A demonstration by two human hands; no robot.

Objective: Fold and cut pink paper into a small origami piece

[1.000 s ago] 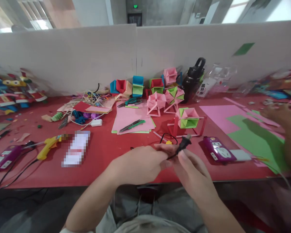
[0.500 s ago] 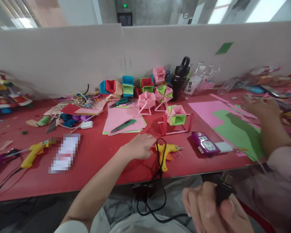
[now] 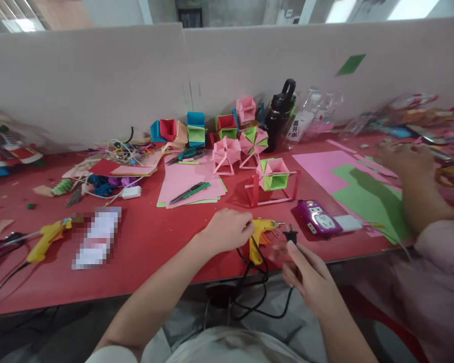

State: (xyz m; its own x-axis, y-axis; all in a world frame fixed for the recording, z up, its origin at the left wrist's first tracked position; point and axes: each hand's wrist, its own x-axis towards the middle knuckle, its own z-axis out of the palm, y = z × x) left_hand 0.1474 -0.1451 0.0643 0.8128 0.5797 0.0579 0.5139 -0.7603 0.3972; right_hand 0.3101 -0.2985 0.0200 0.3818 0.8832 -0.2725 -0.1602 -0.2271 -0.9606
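My left hand (image 3: 229, 230) rests closed on the red table (image 3: 155, 237), its fingers on the back of a yellow glue gun (image 3: 260, 233). The gun's black cord (image 3: 255, 297) loops down over the table's front edge. My right hand (image 3: 306, 275) pinches the cord's black plug (image 3: 289, 235) and holds it just left of a purple power strip (image 3: 318, 218). The plug and the strip are apart.
Pink and green folded paper models (image 3: 273, 175) stand behind the strip. Scissors (image 3: 191, 190) lie on pink sheets (image 3: 191, 182). A second yellow glue gun (image 3: 45, 238) lies at the left. Another person's arm (image 3: 419, 191) reaches over green paper (image 3: 366, 199) at the right. A black bottle (image 3: 280, 117) stands by the white partition.
My right hand has carried the plug up from below the table edge to just left of the purple strip. The left hand has stayed on the glue gun.
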